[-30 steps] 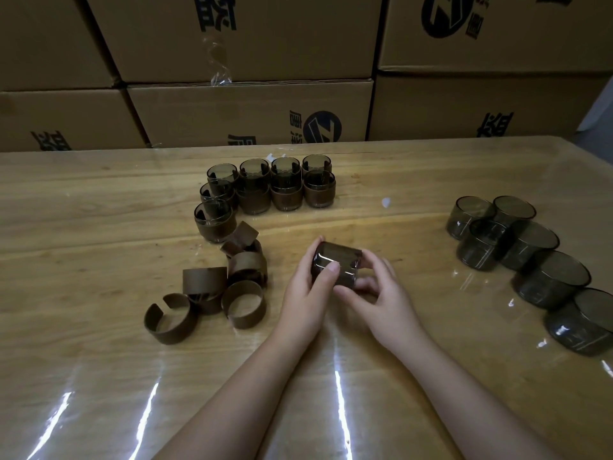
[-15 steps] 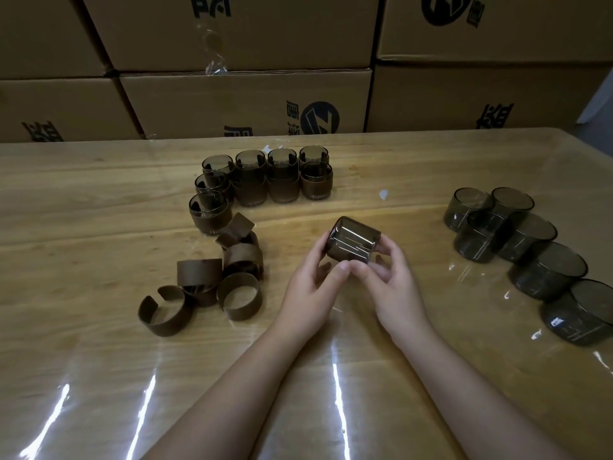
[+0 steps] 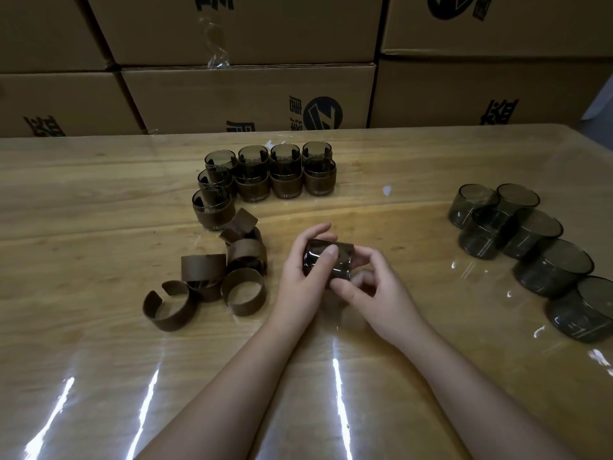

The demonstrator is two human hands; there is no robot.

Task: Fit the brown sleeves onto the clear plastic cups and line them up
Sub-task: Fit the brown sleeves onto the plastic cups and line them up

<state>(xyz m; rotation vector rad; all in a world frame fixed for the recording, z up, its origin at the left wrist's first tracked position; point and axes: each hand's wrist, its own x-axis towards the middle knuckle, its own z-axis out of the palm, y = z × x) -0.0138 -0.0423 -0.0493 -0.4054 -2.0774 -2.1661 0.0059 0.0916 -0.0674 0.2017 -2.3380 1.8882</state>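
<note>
A storeroom: stacked cardboard cartons [image 3: 248, 97] behind a wooden worktable [image 3: 99, 210].

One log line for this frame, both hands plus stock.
left hand: grips smoky clear plastic cup | right hand: grips same cup | loose brown sleeves: left | bare cups: right

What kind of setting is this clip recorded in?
Probably a warehouse or packing workshop: stacked printed brown cardboard cartons line the wall behind a film-covered wooden table holding batches of smoky clear plastic cups and loose brown sleeves.

Glossy wooden table [image 3: 99, 200]; stacked cardboard boxes [image 3: 248, 94] behind (probably storeroom).
</note>
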